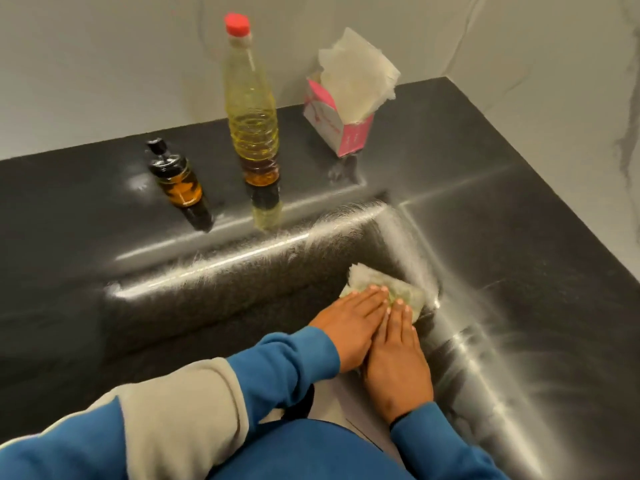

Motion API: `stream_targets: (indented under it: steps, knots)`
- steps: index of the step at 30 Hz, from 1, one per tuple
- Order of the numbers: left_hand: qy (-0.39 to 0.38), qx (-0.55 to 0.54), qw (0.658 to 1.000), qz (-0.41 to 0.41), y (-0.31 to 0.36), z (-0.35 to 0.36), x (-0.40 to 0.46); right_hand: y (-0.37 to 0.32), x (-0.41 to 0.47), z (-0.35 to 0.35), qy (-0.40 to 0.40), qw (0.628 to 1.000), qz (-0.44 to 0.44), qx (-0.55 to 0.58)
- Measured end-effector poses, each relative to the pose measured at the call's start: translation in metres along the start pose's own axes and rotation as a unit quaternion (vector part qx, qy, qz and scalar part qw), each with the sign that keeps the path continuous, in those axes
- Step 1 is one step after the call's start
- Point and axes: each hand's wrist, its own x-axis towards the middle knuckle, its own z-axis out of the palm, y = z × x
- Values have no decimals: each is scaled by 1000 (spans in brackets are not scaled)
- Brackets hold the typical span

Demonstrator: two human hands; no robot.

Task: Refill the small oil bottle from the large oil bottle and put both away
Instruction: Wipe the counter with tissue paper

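Amber oil fills the capped small bottle beside the capped large bottle at the far desk edge, both not yet stowed, while left hand and right hand press flat-fingered on a paper towel.

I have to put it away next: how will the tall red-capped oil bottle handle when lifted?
The large oil bottle looks tall and narrow, so a nudge near the red cap may tip it. Its ribbed clear plastic probably flexes under a squeeze. Oil fills most of it, so likely heavy for its size, perhaps slippery too.
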Motion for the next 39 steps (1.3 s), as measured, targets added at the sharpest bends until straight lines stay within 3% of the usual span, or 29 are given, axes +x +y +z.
stream_targets:
  steps: [4,10,16,22,28,35,39]
  knots:
    - [17,-20,999,-18,-12,-3,-44,-29,-14,5,-25,998,-59,-28]
    - [96,-68,989,-92,-42,3,-109,-78,-18,1,101,968,-217,-78]
    - [115,-58,969,-209,-77,-17,-181,-142,-16,-27,24,948,-304,90]
    - [197,-182,909,-317,-115,-45,-264,-211,-6,-56,-63,894,-233,378]
    - [282,-241,859,-352,-134,-46,-312,-251,-12,-57,-94,883,-241,391]
    - [306,-265,850,-337,-141,-27,-330,-265,-24,-37,-27,902,-239,359]
    - [355,-387,769,-366,-146,-28,-334,-276,-31,-35,-35,877,-229,422]
